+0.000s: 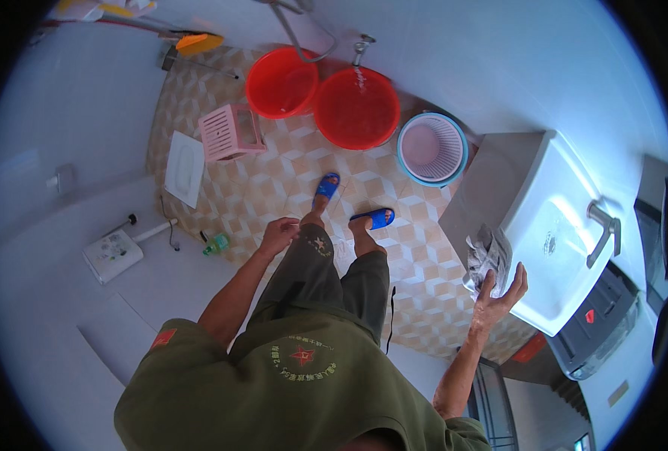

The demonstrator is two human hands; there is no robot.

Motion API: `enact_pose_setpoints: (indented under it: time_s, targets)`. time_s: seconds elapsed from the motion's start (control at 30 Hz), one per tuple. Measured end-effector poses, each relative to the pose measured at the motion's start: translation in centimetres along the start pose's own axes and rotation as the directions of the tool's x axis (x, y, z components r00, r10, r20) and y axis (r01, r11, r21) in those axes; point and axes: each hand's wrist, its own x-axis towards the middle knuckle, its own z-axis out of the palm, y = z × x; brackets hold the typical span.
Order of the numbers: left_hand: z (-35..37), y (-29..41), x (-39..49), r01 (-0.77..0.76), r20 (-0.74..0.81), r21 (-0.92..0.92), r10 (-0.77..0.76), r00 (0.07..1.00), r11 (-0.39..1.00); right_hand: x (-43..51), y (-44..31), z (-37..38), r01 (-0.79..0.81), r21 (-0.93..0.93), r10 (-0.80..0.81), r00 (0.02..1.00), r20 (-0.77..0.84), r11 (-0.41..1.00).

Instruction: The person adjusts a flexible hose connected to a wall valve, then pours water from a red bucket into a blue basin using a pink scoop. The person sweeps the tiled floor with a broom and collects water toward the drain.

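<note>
My right hand (501, 300) is at the front rim of a white washbasin (537, 282), its fingers spread. A crumpled grey cloth (490, 256) hangs over that rim, and my thumb overlaps it; whether they touch is unclear. Loosely curled beside my left knee, my left hand (279, 237) shows nothing in it. Water runs from a wall tap (362, 48) into a red plastic tub (356, 121). Another red tub (280, 84) stands left of it. A white plastic basket (435, 144) sits inside a light-blue basin (447, 183).
A pink plastic stool (221, 135) stands near a white squat toilet (184, 172). A green bottle (217, 243) lies by the left wall. The basin has a grey faucet (607, 231). A dark lidded bin (590, 321) is beside it, and an orange dustpan (198, 43) is at the back.
</note>
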Motion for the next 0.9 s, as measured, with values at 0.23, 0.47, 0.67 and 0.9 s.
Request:
enact_pose_setpoints:
  time_s: [0.23,0.47,0.67,0.9]
  targets:
    - [-6.3,-6.4,4.5,0.126,-0.029,-0.058,-0.127,0.991,0.99,0.5,-8.1,10.1,-0.147,0.173,0.031,0.84,0.542,0.974]
    - [-14.5,-6.8,7.9,0.119,-0.002,-0.334,-0.126,0.992,0.935,-3.7,-18.7,31.4,-0.018,0.126,-0.088,0.613,0.785,0.992]
    - [-19.5,-14.2,9.3,0.181,-0.117,-0.593,-0.306,0.945,0.785,-3.2,-29.1,59.2,-0.057,0.248,-0.194,0.467,0.863,0.967]
    - [-14.2,-28.1,5.7,0.475,-0.064,-0.697,-0.706,0.705,0.537,0.2,-34.5,94.6,-0.595,0.206,0.072,0.409,0.91,0.776]
